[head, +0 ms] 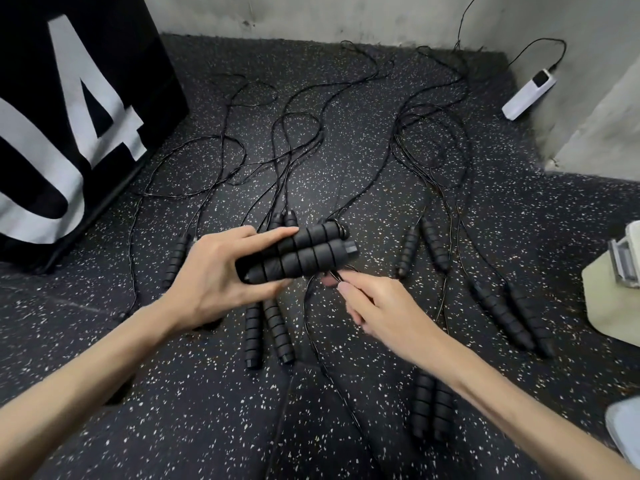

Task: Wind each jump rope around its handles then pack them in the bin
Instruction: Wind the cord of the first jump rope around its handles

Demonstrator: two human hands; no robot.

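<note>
My left hand [221,271] grips a pair of black ribbed jump rope handles [304,252], held side by side above the floor with their caps pointing right. Just below their right end, my right hand [377,306] pinches the thin black rope [311,327] that trails down from them toward me. Several other jump ropes lie loose on the speckled floor: handle pairs [268,327] under my left hand, another handle pair [424,247] to the right, a further handle pair [512,320] beyond it, and a near handle pair [433,407] by my right forearm. Their cords [287,140] sprawl toward the back wall.
A black box with a white "04" [69,126] stands at the left. A white power strip [528,95] lies by the back right wall. A pale bin's edge [616,289] shows at the right border. Grey walls close off the back.
</note>
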